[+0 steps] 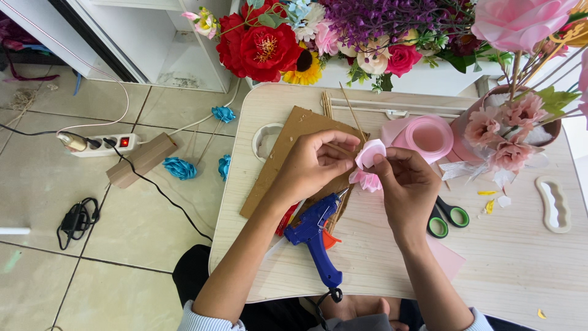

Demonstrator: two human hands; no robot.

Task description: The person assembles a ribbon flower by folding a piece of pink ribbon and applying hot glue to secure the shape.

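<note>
Bright, even daylight fills the scene, seemingly from beyond the table [520,270], whose pale top shows only soft, short shadows. The tiled floor [110,270] left of the table carries mild sheen. Focus is sharp throughout; straight lines bow slightly toward the frame edges.

- The ribbon flower [369,160] between the fingers is pale pink — the ribbon roll [427,137] behind it is the same pink.
- The glue gun [313,236] is deep blue with an orange trigger.
- The scissors [448,217] have black handles lined in green.
- The cardboard sheet [283,160] is plain brown.
- The table [520,257] is pale wood grain.
- Three ribbon roses [180,167] on the beige tiled floor are bright blue.
- The power strip [101,144] is white with a red lit switch.
- The bouquet [269,49] mixes red, yellow, purple and pink.
</note>
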